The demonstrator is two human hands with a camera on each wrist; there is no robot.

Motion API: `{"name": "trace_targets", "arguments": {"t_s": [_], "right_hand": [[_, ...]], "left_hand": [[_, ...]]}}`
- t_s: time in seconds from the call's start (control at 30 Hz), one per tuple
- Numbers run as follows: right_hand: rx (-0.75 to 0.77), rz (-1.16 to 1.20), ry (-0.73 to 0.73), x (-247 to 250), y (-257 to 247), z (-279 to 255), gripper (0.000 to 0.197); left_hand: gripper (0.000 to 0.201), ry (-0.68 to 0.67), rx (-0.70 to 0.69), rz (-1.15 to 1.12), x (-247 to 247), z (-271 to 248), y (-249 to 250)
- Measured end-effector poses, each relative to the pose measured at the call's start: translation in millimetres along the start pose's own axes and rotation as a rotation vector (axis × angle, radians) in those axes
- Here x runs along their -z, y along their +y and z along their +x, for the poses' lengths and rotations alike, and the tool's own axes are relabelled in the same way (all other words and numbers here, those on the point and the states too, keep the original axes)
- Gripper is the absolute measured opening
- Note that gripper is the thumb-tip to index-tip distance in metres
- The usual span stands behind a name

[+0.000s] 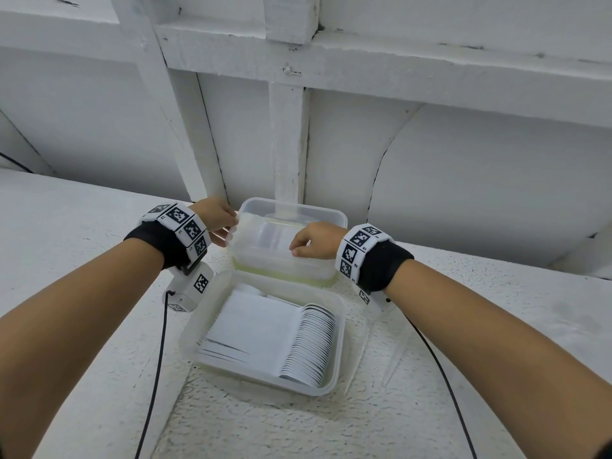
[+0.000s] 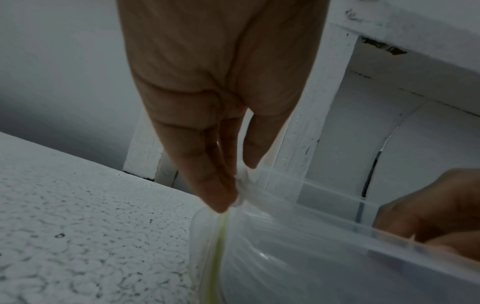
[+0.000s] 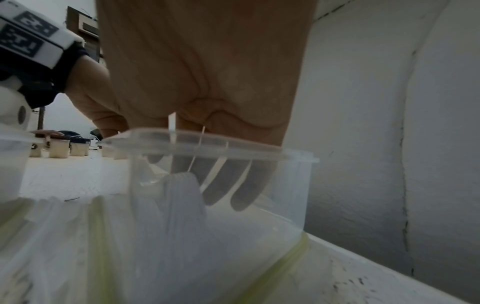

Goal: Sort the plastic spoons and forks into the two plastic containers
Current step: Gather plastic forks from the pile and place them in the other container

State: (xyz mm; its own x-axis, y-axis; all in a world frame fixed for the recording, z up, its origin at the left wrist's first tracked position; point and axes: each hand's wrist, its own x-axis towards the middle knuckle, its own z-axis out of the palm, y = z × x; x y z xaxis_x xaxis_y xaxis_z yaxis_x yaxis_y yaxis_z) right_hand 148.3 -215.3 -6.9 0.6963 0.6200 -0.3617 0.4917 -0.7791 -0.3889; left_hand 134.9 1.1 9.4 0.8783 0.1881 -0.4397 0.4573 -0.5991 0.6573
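Observation:
Two clear plastic containers stand on a white textured counter. The near container (image 1: 341, 359) holds a neat stack of white spoons (image 1: 308, 342). The far container (image 1: 291, 210) holds white cutlery (image 3: 182, 195), blurred through its wall, and has a yellow-green strip along its base. My left hand (image 1: 231, 223) pinches its left rim corner, fingertips (image 2: 223, 197) closed on the clear plastic (image 2: 298, 246). My right hand (image 1: 298, 248) hooks over the right part of the near rim (image 3: 207, 144). Its fingers (image 3: 244, 185) reach down inside.
A white wall with painted beams (image 1: 288, 144) rises right behind the far container. Black cables (image 1: 159, 359) trail from both wrists along the counter. Several small cups (image 3: 59, 148) stand far off to the left.

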Motion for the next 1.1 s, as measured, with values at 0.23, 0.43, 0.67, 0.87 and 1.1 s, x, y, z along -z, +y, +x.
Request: {"name": "trace_targets", "arguments": {"t_s": [0.23, 0.43, 0.67, 0.87, 1.1], "right_hand": [[-0.006, 0.009, 0.168, 13, -3, -24, 0.032], [0.060, 0.068, 0.385, 25, -8, -102, 0.030], [-0.088, 0.208, 0.533, -15, 21, -207, 0.023], [-0.306, 0.360, 0.584, -69, 46, -266, 0.025], [-0.439, 0.505, 0.619, -107, 62, -300, 0.023]], "left_hand": [[0.008, 0.088, -0.122, 0.478, 4, -32, 22], [0.022, 0.186, -0.446, 0.283, -19, -99, 62], [0.011, -0.107, -0.591, 0.026, -113, -172, 90], [0.029, -0.243, -0.492, 0.225, -204, -179, 85], [0.031, -0.224, -0.422, 0.619, -259, -164, 85]]}}
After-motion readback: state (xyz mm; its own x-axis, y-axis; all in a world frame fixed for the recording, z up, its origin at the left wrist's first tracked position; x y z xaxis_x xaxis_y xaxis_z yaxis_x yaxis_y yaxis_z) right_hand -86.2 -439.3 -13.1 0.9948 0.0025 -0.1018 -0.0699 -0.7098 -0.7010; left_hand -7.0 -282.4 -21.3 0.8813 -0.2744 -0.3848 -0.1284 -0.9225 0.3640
